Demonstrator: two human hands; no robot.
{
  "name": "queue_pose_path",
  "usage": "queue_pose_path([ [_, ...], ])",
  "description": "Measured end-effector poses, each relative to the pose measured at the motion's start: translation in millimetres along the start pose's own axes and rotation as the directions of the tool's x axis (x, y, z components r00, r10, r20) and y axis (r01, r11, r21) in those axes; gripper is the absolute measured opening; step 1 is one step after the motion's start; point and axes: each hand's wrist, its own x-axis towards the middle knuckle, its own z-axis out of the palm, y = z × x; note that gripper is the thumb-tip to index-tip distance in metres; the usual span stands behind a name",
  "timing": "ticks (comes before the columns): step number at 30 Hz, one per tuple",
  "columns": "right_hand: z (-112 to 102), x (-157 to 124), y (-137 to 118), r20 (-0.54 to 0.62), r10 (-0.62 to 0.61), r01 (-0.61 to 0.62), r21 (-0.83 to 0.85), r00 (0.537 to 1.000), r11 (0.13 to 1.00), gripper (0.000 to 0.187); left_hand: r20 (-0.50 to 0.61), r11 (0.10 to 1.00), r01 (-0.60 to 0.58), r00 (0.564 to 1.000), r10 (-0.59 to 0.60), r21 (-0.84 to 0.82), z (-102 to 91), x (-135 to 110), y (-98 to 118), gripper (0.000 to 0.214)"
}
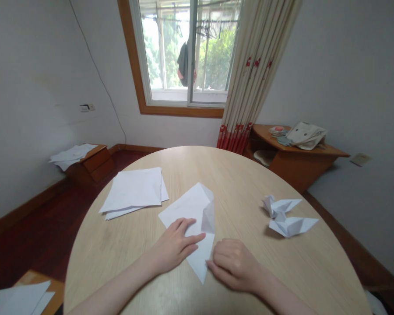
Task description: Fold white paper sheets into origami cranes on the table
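A partly folded sheet of white paper [192, 203] lies in the middle of the round table, its long narrow point towards me and a folded flap along its right side. My left hand [175, 246] rests on the paper with fingers spread, pressing it to the tabletop. Just right of the lower point, my right hand [233, 264] sits on the table in a loose fist, thumb tip close to the paper's edge. Whether the thumb touches the paper I cannot tell. Nothing shows inside the curled fingers.
A stack of white paper [136, 188] lies at the table's left. Two folded paper figures [287, 225] stand on the right side of the round table [249, 188]. Beyond are a small wooden cabinet [98, 164], a corner desk [295, 153] and a curtain [249, 78] by the window.
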Motion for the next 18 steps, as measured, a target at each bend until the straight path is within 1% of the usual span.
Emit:
queue_pose_path([
  [2, -5, 2, 5, -0.084, 0.040, -0.041, -0.013, 0.996, 0.999, 0.040, -0.018, 1.000, -0.020, 1.000, 0.020, -0.023, -0.1, -1, 0, 0.033],
  [5, -8, 5, 12, -0.163, 0.056, -0.063, -0.033, 0.985, 0.998, 0.029, -0.056, 0.998, -0.044, 0.998, 0.041, -0.042, 3.6, -1, -2, 0.025],
  [7, -6, 6, 15, -0.213, 0.044, -0.063, -0.080, 0.976, 0.995, 0.024, -0.080, 0.998, -0.052, 0.996, 0.049, -0.041, 7.7, -2, -4, 0.027],
  [9, -2, 6, 16, -0.247, 0.022, -0.058, -0.140, 0.969, 0.988, 0.024, -0.087, 0.997, -0.057, 0.995, 0.053, -0.044, 11.3, -2, -6, 0.033],
  [13, 5, 6, 15, -0.257, -0.043, -0.023, -0.249, 0.965, 0.968, 0.031, -0.067, 0.994, -0.045, 0.997, 0.038, -0.097, 14.2, -3, -6, 0.039],
  [15, 7, 6, 15, -0.245, -0.062, -0.012, -0.290, 0.968, 0.957, 0.036, -0.057, 0.988, 0.002, 0.998, -0.011, -0.157, 14.3, -3, -5, 0.042],
  [18, 9, 6, 15, -0.212, -0.038, -0.036, -0.337, 0.977, 0.941, 0.042, -0.058, 0.966, 0.075, 0.994, -0.091, -0.248, 13.8, -3, -3, 0.059],
])
